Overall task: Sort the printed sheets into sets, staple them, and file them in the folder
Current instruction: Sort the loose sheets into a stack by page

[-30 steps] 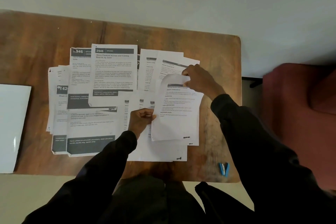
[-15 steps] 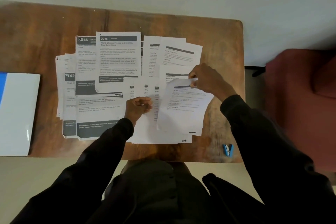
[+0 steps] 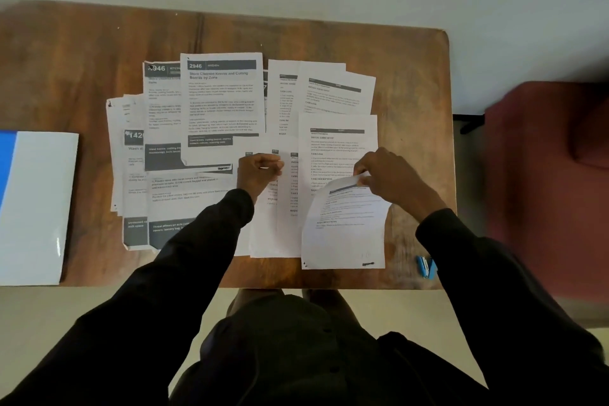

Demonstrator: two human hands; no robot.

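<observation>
Several printed sheets lie spread and overlapping on the wooden table (image 3: 66, 53). A sheet headed 2946 (image 3: 222, 102) lies on top at the back middle. My right hand (image 3: 389, 178) pinches the top edge of a loose printed sheet (image 3: 346, 227) at the front right, curling it toward me. Under it lies another sheet (image 3: 339, 145) with a dark header bar. My left hand (image 3: 258, 171) rests curled on the middle sheets and pinches a sheet's edge. A blue stapler (image 3: 426, 267) lies near the front right corner. The white and blue folder (image 3: 31, 204) lies at the left.
A dark red armchair (image 3: 553, 161) stands right of the table. The table's right edge and front edge are close to the stapler. Pale floor shows beyond the far edge.
My right hand has drawn the top of the loose sheet back toward me, uncovering the sheet beneath. My left hand stays on the middle sheets. The view shifted, showing more of the folder.
</observation>
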